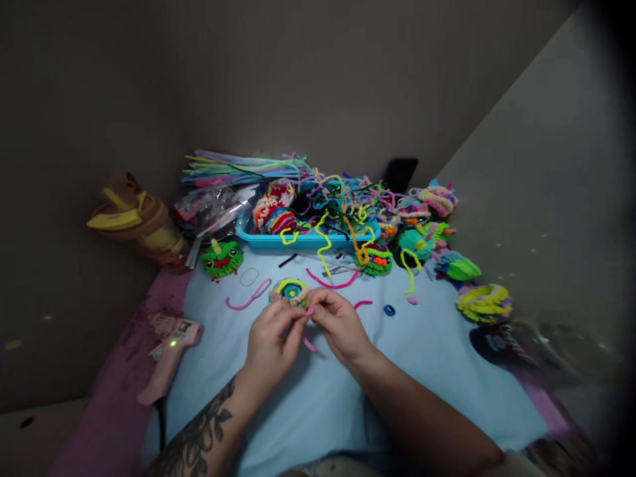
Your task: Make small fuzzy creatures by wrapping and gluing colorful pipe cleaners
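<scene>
Both my hands meet over the light blue cloth (427, 358). My left hand (272, 339) and my right hand (336, 323) together pinch a round pipe-cleaner piece (291, 291) with teal, yellow and cream rings. A pink pipe cleaner (309, 343) hangs below my fingers, and it seems to be held in the same pinch. Loose pink pipe cleaners (247, 299) lie on the cloth just beyond my hands.
A blue tray (298, 240) heaped with tangled pipe cleaners sits at the back. Finished fuzzy pieces lie to its right (484, 301); a green frog-like one (221, 258) lies left. A pink glue gun (171, 354) with a lit green lamp rests left. A yellow-lidded cup (136, 222) stands far left.
</scene>
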A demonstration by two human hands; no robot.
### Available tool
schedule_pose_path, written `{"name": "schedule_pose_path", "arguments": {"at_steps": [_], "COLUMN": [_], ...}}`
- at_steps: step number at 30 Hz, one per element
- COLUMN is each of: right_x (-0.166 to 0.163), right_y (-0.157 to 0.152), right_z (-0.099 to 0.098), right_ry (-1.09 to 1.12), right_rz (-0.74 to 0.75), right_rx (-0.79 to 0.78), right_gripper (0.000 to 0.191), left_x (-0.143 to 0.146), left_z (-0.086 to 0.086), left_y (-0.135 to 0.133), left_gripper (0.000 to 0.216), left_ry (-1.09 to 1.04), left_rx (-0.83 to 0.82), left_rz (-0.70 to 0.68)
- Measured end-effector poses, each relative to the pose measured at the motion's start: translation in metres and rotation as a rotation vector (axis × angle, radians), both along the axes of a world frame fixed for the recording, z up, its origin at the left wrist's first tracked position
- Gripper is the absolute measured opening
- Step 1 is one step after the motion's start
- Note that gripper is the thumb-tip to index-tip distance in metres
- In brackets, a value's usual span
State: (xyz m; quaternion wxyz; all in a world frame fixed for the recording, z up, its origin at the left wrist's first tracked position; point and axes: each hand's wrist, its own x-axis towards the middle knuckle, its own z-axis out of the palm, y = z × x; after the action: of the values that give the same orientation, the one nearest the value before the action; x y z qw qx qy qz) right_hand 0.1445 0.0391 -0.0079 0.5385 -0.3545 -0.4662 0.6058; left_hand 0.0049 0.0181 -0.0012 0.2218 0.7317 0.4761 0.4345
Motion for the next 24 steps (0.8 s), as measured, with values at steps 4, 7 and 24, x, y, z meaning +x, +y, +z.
{"name": "schedule_pose_path", "arguments": {"at_steps": [4, 7, 24], "right_x": [0.013, 0.019, 0.017], "right_y": [0.001, 0.001, -0.001], "right_z": [0.007, 0.008, 0.013], "right_ry": [-0.46, -0.718, -0.797], "right_rz": [-0.151, -0.204, -0.237], "right_rx": [0.342, 0.603, 0.615], "right_gripper": [0.009, 0.017, 0.014], "left_x": [-0.004, -0.005, -0.005], "left_z": [-0.002, -0.002, 0.0], "left_y": [0.003, 0.002, 0.003], "left_gripper": [0.013, 0.015, 0.013], "left_ry": [0.048, 0.111, 0.148], "left_rx": [0.007, 0.036, 0.06], "left_rz": [0.02, 0.046, 0.056]}}
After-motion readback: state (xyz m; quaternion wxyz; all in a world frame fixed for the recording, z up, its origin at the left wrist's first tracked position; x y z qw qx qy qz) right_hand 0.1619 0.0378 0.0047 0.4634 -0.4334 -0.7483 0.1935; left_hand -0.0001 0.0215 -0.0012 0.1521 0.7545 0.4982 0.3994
